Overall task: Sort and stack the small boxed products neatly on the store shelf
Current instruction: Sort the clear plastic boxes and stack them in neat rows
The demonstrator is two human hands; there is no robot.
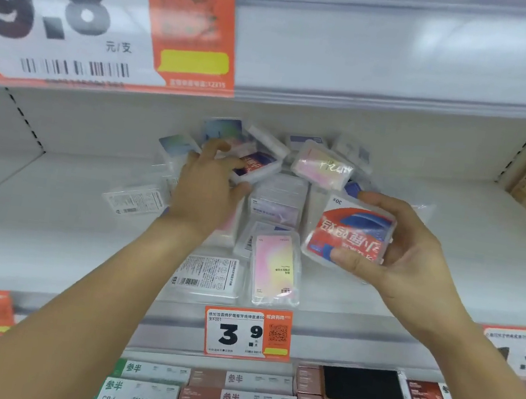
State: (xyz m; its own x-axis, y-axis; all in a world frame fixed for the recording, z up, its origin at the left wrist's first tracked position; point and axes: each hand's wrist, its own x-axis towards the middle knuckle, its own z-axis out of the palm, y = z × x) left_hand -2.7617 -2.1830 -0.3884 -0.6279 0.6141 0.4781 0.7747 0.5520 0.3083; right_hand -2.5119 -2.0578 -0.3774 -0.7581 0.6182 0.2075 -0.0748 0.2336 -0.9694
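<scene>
Lying jumbled on white shelf (50, 231), small boxes (274, 271); right hand (404, 261) fingers clamped on red box (349, 234), left hand (209, 189) fingers apart.

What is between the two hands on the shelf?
In the head view, clear plastic boxes lie scattered on the shelf between the left hand and the right hand holding a red box.

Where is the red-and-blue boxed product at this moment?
In the head view, the red-and-blue box is right of centre, held in the right hand above the shelf, just right of the pink-yellow box lying near the front edge.
</scene>
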